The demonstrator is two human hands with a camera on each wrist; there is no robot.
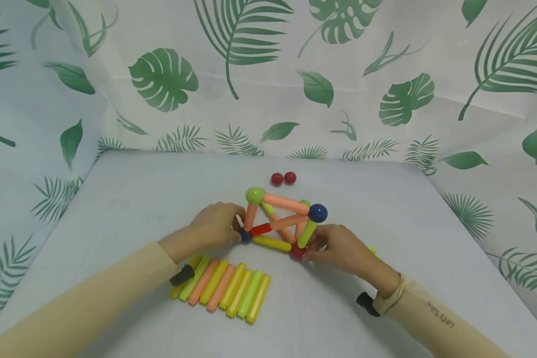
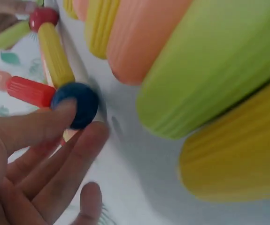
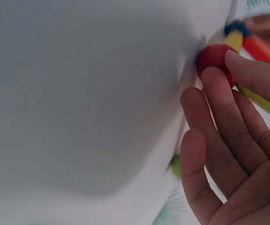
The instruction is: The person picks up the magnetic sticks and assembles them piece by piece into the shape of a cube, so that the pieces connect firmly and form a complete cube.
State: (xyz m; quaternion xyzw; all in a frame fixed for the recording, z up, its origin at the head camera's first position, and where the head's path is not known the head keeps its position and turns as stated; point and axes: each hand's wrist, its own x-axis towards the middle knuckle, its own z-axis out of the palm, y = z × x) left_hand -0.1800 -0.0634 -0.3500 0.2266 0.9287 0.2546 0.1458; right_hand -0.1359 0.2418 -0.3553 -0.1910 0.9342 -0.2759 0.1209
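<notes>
My left fingers (image 2: 73, 171) pinch the near-left glossy blue ball (image 2: 86, 104), right fingers (image 3: 228, 110) the glossy red ball (image 3: 213, 57), apparently steadying; next needs balance.

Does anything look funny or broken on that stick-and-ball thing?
Nothing looks broken, but one bit seems odd: the red stick appears to run straight into a pink stick with no ball showing between them. The yellow stick goes from a blue ball to a red ball.
</notes>
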